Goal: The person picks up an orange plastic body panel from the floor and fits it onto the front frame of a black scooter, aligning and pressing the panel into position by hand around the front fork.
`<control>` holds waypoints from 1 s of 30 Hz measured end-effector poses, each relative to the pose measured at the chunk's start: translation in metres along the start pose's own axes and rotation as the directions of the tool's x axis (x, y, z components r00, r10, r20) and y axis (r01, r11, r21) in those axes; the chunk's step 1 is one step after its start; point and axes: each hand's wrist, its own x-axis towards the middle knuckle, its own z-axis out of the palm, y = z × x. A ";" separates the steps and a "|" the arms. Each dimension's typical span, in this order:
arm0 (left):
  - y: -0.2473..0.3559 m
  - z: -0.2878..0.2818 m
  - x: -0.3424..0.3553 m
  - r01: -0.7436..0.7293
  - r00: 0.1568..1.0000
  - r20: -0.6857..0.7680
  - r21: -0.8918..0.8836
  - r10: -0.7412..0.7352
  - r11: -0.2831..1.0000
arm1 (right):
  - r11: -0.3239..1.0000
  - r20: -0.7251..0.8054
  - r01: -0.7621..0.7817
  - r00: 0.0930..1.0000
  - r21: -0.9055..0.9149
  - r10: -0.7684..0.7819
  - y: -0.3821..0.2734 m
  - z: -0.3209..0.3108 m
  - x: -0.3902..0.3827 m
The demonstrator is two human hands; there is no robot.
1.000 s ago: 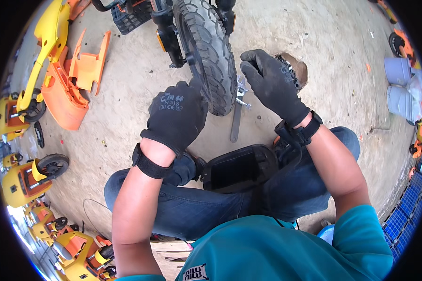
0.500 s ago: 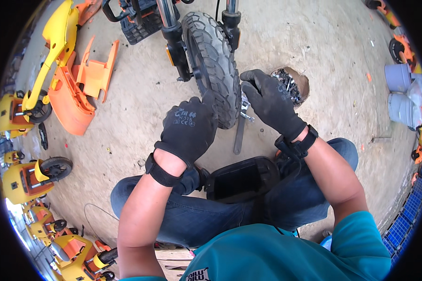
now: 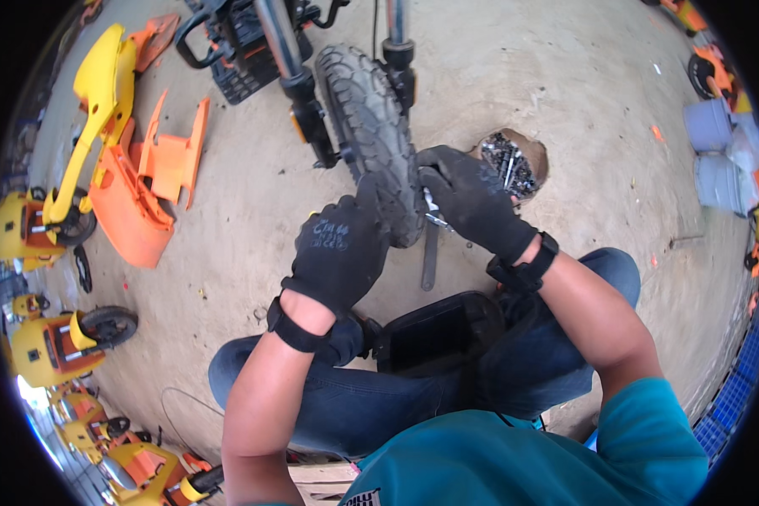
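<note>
Gloved in black, the left hand (image 3: 341, 244) is bent over at 9 o'clock of the tyre's lower end, its thumb side against the rubber; the fingertips are hidden, so whether it grasps anything cannot be told. At 2 o'clock of that same end, the right hand (image 3: 472, 198) is half-curled, thumb and forefinger drawn in at the tyre's edge, seemingly touching it; whether something is pinched between them does not show.

The tyre (image 3: 367, 110) stands at 12 o'clock before the seated person, between the left fork leg (image 3: 308, 110) and the right fork leg (image 3: 401, 59). With the wheel in place there, that much looks done; the orange panel (image 3: 131, 215) and the yellow panel (image 3: 105, 76) lie apart on the floor toward 10 o'clock, unfitted. How much is left on the wheel itself cannot be judged.

A long spanner (image 3: 430, 261) lies at 4 o'clock of the tyre's lower end, and a heap of small metal parts (image 3: 510, 164) sits just beyond the right hand, between 1 and 2 o'clock.
</note>
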 end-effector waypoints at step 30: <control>0.003 0.008 -0.003 -0.025 0.999 -0.035 -0.001 0.025 1.000 | 0.997 0.097 -0.061 0.994 0.049 0.056 0.000 0.001 -0.009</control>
